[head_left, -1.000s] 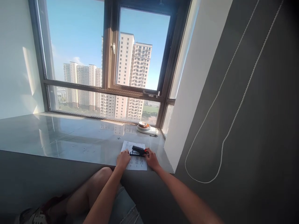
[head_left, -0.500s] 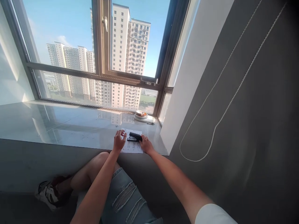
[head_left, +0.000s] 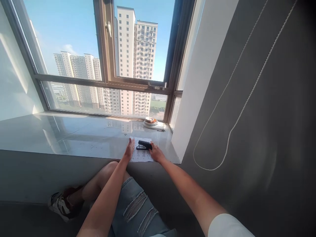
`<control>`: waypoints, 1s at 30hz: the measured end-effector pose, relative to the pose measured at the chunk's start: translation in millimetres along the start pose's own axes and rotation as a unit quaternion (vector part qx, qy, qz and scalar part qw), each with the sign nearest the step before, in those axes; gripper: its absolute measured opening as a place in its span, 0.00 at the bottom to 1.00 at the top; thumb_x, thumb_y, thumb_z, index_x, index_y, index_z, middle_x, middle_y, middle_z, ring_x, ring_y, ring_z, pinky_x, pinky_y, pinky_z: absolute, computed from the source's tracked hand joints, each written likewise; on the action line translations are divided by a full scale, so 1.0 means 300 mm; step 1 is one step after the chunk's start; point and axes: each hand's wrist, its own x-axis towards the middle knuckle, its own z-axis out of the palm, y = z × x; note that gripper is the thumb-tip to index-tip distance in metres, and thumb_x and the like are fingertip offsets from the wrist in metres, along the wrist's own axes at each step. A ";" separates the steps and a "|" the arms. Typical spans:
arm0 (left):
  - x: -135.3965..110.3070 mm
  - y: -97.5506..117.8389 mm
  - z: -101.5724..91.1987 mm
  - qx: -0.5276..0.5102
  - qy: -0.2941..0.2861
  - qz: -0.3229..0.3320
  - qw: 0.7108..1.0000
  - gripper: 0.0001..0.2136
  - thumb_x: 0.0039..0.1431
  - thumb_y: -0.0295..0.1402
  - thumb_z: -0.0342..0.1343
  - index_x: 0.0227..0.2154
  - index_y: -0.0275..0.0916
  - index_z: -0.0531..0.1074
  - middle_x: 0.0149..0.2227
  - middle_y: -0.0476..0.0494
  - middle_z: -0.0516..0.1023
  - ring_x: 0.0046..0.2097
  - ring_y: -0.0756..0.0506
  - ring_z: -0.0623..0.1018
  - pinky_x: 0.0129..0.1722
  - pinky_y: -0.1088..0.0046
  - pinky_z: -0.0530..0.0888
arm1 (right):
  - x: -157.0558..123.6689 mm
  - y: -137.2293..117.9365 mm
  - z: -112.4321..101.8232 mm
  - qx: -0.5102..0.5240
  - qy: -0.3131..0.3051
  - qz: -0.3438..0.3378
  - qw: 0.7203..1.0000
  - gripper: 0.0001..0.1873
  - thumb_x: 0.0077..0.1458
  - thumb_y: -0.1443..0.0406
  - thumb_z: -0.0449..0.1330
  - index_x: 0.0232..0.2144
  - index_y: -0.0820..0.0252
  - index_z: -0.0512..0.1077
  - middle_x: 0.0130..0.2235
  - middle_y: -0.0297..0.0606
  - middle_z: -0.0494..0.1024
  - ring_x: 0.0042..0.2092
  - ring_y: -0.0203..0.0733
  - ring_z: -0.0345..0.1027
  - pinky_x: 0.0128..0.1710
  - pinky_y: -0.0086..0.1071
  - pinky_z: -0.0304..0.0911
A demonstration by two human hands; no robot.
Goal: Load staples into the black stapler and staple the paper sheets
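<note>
A black stapler [head_left: 144, 145] lies over printed paper [head_left: 141, 157] near the front edge of the windowsill, its jaws apart and facing left. My right hand [head_left: 156, 152] is closed around the stapler's right end. At the paper's left edge stands my left hand [head_left: 129, 149], its fingers stretched out and nothing in its grasp. Whether the left fingers touch the paper is hard to make out.
A stack of plates or discs [head_left: 151, 123] sits by the window at the back right, with a small dark item [head_left: 161, 130] before it. Tiny bits [head_left: 93, 147] lie on the sill [head_left: 71, 141]. A beaded blind chain [head_left: 228, 141] hangs at right.
The fingers of my left hand have straightened from a loose curl and stand along the paper's left edge. My right hand keeps hold of the stapler. The view has shifted slightly.
</note>
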 end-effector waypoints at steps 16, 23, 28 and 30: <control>-0.013 0.067 -0.053 -0.176 -0.016 -0.103 0.979 0.42 0.68 0.56 0.39 0.72 0.26 0.46 0.73 0.25 0.48 0.73 0.35 0.53 0.67 0.56 0.65 | -0.013 0.010 -0.023 0.050 -0.016 0.002 0.999 0.42 0.68 0.60 0.53 0.74 0.56 0.36 0.66 0.49 0.65 0.65 0.52 0.58 0.61 0.41 0.56; 0.005 0.067 -0.050 -0.177 0.001 -0.119 0.977 0.35 0.72 0.49 0.37 0.72 0.29 0.48 0.73 0.26 0.49 0.73 0.36 0.55 0.64 0.56 0.69 | -0.019 -0.004 -0.034 0.043 -0.020 -0.004 0.999 0.36 0.69 0.61 0.51 0.74 0.54 0.44 0.67 0.46 0.63 0.66 0.49 0.57 0.62 0.40 0.55; 0.007 0.064 -0.047 -0.136 0.011 -0.111 0.984 0.33 0.72 0.49 0.37 0.70 0.30 0.52 0.71 0.25 0.55 0.71 0.38 0.60 0.63 0.59 0.71 | -0.020 -0.009 -0.029 0.044 -0.011 0.013 0.999 0.38 0.68 0.62 0.52 0.74 0.59 0.42 0.66 0.48 0.66 0.65 0.51 0.59 0.61 0.39 0.55; 0.009 0.060 -0.039 -0.108 0.019 -0.106 0.988 0.31 0.72 0.47 0.37 0.69 0.31 0.55 0.70 0.25 0.58 0.70 0.38 0.62 0.62 0.58 0.72 | -0.021 -0.012 -0.027 0.037 -0.001 0.005 0.999 0.37 0.67 0.64 0.52 0.74 0.59 0.45 0.64 0.48 0.67 0.64 0.52 0.60 0.61 0.39 0.56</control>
